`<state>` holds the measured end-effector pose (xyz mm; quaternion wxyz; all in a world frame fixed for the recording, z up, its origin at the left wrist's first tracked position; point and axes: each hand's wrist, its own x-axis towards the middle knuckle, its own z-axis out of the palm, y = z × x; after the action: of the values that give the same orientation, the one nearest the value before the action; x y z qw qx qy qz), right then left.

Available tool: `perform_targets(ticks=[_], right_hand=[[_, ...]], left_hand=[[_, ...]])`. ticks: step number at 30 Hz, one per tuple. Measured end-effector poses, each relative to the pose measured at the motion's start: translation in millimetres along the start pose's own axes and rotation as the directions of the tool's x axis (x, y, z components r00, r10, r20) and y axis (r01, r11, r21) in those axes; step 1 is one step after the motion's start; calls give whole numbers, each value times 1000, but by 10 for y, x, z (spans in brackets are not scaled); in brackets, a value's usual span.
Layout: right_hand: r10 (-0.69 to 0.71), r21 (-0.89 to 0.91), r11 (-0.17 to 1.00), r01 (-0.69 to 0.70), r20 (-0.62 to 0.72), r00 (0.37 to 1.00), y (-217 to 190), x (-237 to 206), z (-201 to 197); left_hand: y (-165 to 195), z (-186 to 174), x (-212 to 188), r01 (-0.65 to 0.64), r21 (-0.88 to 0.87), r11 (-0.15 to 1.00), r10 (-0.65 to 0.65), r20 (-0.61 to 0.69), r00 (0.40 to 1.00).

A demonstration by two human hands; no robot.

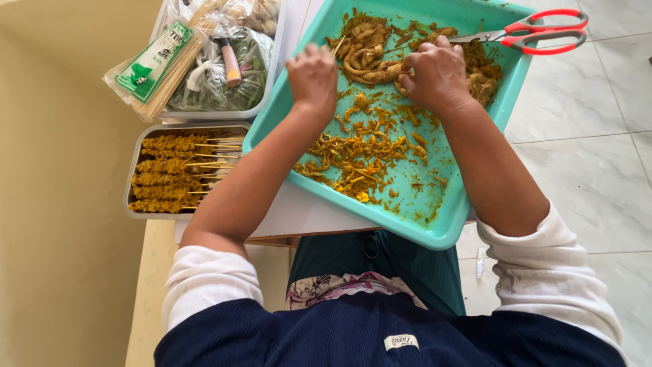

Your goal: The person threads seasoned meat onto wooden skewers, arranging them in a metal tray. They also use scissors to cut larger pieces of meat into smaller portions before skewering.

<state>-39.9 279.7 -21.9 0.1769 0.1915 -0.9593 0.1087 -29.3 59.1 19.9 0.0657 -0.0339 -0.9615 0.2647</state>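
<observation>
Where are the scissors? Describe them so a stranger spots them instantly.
Start at the big teal tray of yellow-spiced meat. At its far right corner, beyond the right hand, lie the scissors, handles hanging over the rim. Their red-and-grey handles are the only red thing there.

Home kitchen corner, tiled floor [598, 170], tray of marinated skewers [178, 170], teal food tray [435, 224], scissors [543, 30]

Both hands over teal tray [475, 163]: left hand [313, 76] and right hand [435, 73] touching yellow spiced meat pieces [367, 58]. Red scissors [543, 32] far right. Filled skewers [170, 170] in metal tray [133, 146], left.
</observation>
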Motion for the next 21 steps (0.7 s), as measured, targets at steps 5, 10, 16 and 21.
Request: perform_targets(ticks=[5, 10, 16, 21], right_hand=[[-37, 45, 998, 43, -118, 992, 46, -20, -8], [-54, 92, 993, 74, -203, 978, 75, -34, -38], [-57, 130, 988, 86, -213, 975, 111, -17, -43], [-44, 136, 988, 71, -195, 980, 104, -22, -73]], left_hand=[[85, -361, 408, -303, -350, 886, 296, -74, 952], [207, -651, 627, -256, -384, 887, 370, 263, 891], [216, -757, 778, -296, -410, 863, 409, 222, 885], [268, -703, 759, -327, -330, 886, 324, -65, 944]])
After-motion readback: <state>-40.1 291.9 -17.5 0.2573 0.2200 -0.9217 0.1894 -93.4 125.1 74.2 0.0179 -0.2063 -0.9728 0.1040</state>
